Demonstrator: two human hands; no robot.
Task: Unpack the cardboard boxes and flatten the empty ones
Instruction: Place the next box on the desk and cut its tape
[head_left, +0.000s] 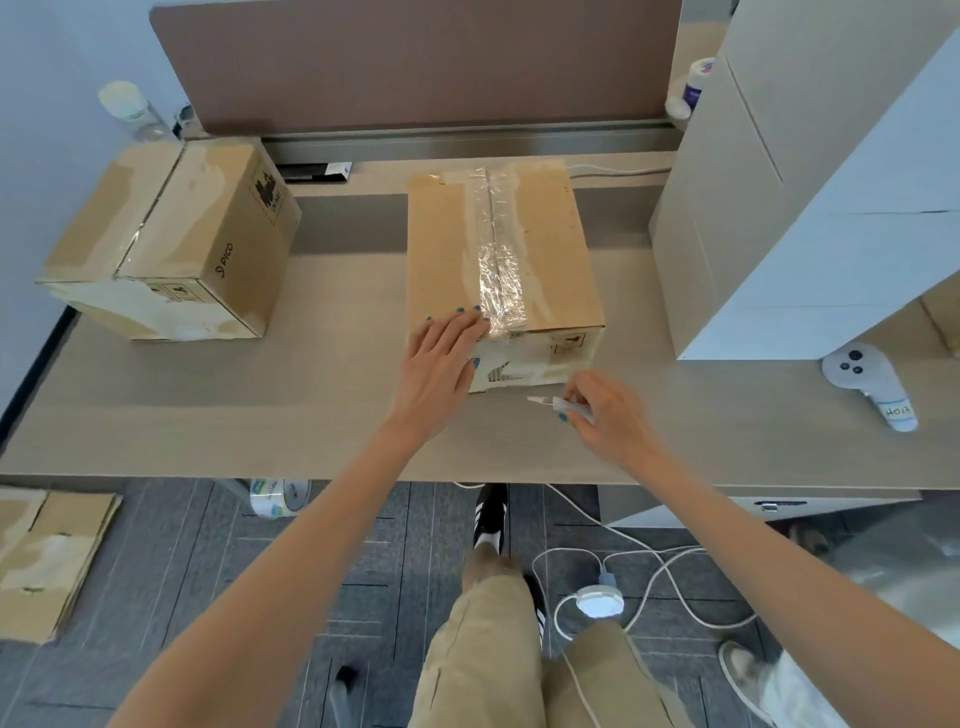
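Note:
A taped cardboard box stands on the desk in the middle, a strip of clear tape running down its top seam. My left hand rests flat with straight fingers on the box's near left corner. My right hand hovers just in front of the box's near face and pinches a small white cutter, its tip pointing left. A second sealed box marked PICO sits at the desk's left end.
A tall white box stands on the right of the desk, with a white controller beside it. Flattened cardboard and a tape roll lie on the floor at left. White cables trail under the desk.

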